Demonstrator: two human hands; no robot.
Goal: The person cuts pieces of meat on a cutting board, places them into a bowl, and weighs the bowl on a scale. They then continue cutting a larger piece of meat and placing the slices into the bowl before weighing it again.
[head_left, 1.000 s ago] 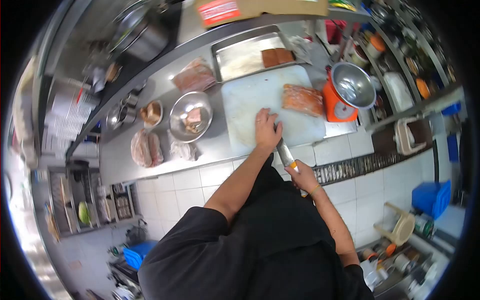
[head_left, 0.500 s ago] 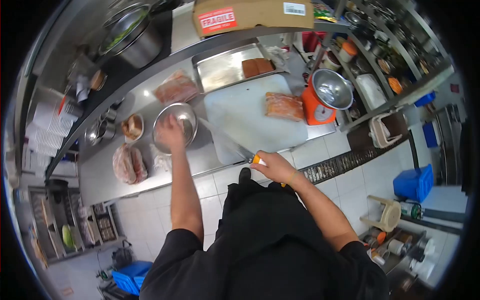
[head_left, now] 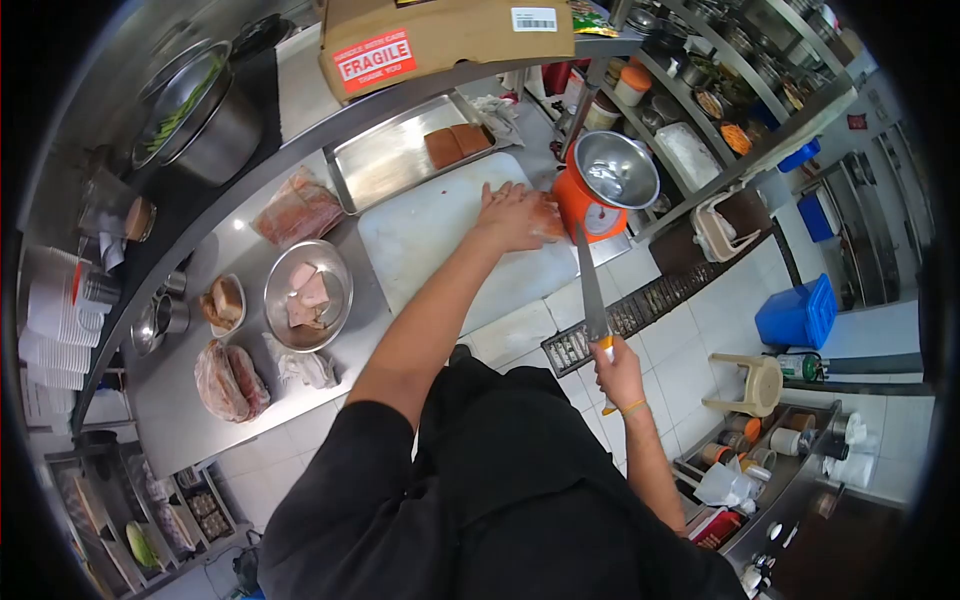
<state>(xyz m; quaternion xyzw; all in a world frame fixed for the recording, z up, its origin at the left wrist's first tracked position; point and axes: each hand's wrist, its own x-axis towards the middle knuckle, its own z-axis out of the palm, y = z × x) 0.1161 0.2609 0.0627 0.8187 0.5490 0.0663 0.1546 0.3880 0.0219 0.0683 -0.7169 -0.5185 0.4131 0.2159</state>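
My left hand (head_left: 508, 215) lies flat with spread fingers over the block of orange-pink meat (head_left: 546, 219) on the white cutting board (head_left: 420, 240), covering most of the block. In my right hand (head_left: 620, 372) is the yellow-and-white handle of a long knife (head_left: 592, 290). Its blade points up, past the board's right edge, with the tip close to the orange scale (head_left: 590, 205). To the left of the board stands a steel bowl (head_left: 338, 335) with pale pink pieces in it.
A metal tray (head_left: 385, 155) with brown-orange blocks sits behind the board. Wrapped meat (head_left: 300, 207), a small dish of browned pieces (head_left: 222, 303), more meat (head_left: 230, 380) and a crumpled cloth (head_left: 305, 365) lie leftward. A cardboard box (head_left: 450, 45) rests on the overhead shelf.
My left hand has left the bowl and moved right onto the meat block. Pink pieces now show in the bowl. My right hand has carried the knife rightward off the board, blade upward.
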